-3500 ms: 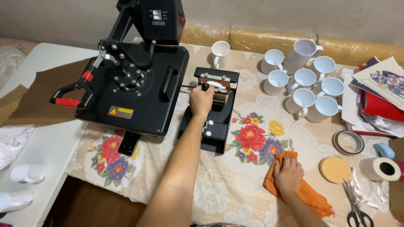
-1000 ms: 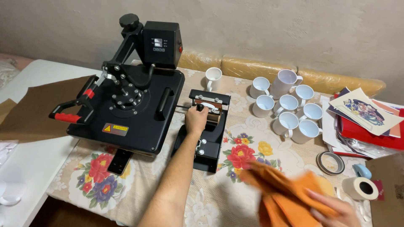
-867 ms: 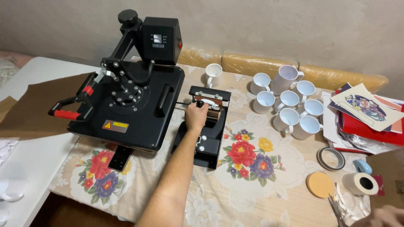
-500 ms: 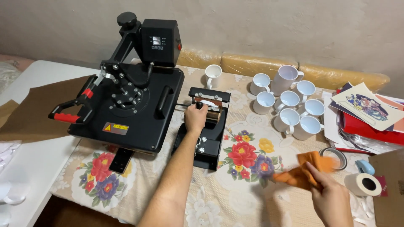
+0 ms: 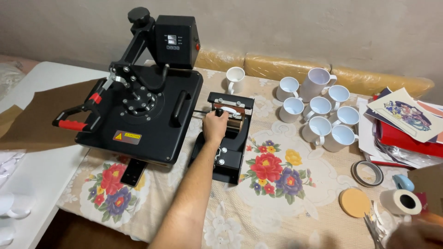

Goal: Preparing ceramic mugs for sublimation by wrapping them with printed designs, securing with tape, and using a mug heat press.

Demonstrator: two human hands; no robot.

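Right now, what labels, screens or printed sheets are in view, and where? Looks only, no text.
Control screen: small pale rectangle with buttons below, on the heat press's black box, top centre.
Warning label: yellow and red strip, front of the black press plate.
Printed sheet: white with a blue-red picture, on the red stack at far right.

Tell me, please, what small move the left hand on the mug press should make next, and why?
Probably pull the lever back to open the mug press: the left hand grips its handle, and a mug seems clamped inside. The right hand is blurred at the frame's edge.
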